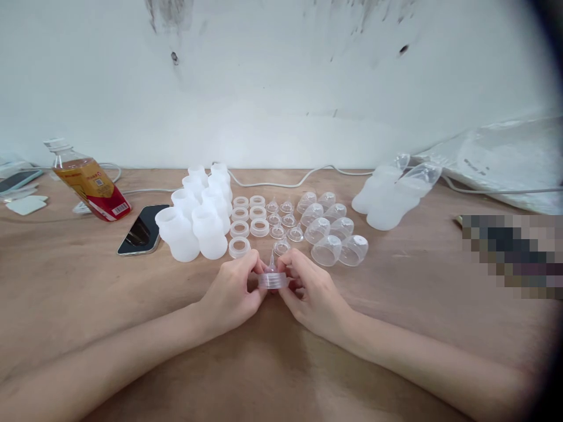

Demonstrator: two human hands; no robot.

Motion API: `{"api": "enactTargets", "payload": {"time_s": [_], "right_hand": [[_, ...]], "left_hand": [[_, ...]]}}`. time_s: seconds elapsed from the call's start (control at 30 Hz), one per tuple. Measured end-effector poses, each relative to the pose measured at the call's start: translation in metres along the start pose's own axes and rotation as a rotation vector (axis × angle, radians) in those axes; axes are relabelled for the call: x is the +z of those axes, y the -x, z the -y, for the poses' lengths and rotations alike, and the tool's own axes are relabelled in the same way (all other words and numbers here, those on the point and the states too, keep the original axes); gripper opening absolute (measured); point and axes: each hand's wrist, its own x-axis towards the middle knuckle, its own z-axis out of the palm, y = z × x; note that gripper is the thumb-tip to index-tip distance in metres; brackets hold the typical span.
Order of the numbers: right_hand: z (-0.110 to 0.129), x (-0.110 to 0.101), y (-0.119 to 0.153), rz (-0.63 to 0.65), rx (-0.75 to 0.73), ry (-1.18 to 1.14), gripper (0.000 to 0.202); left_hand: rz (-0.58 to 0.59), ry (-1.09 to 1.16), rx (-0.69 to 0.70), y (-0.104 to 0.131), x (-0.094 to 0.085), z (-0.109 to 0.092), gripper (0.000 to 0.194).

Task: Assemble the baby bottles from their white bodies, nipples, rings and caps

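Observation:
Between my two hands is a clear screw ring (272,281) with a bottle nipple (272,266) poking up through its top. My left hand (235,286) pinches the ring's left side, fingers closed. On the opposite side my right hand (311,288) grips it with thumb and fingers. Just beyond lie several loose nipples (277,232) in two columns. To their left, more screw rings (240,229) lie flat in two columns. Several clear dome caps (317,230) rest on their sides to the right. White frosted baby bottles (210,231) stand open-topped in two rows at the left.
A black-screened phone (141,230) lies left of the bottles, near a tilted drink bottle (90,181). Capped white bottles (387,196) stand at the right, before a plastic bag (505,158). A cable (303,180) runs along the wall. A pixelated patch covers something at far right.

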Motion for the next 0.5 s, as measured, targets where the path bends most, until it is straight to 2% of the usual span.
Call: {"api": "enactTargets", "payload": {"time_s": [0.13, 0.2, 0.3, 0.4, 0.5], "right_hand": [[0.0, 0.001, 0.001, -0.019, -0.005, 0.024, 0.015], [-0.001, -0.001, 0.001, -0.007, -0.051, 0.038, 0.017], [-0.004, -0.005, 0.002, 0.029, -0.175, 0.089, 0.025], [-0.006, -0.009, 0.002, 0.058, -0.248, 0.129, 0.03], [-0.007, -0.01, 0.001, 0.058, -0.237, 0.145, 0.029]], "left_hand": [[0.008, 0.028, -0.011, -0.001, -0.001, 0.0, 0.015], [0.076, 0.138, -0.022, -0.002, -0.004, 0.001, 0.017], [0.199, 0.39, -0.044, -0.003, -0.01, 0.005, 0.036], [0.253, 0.514, -0.101, -0.005, -0.013, 0.009, 0.023], [0.199, 0.463, -0.149, -0.006, -0.013, 0.009, 0.021]]}}
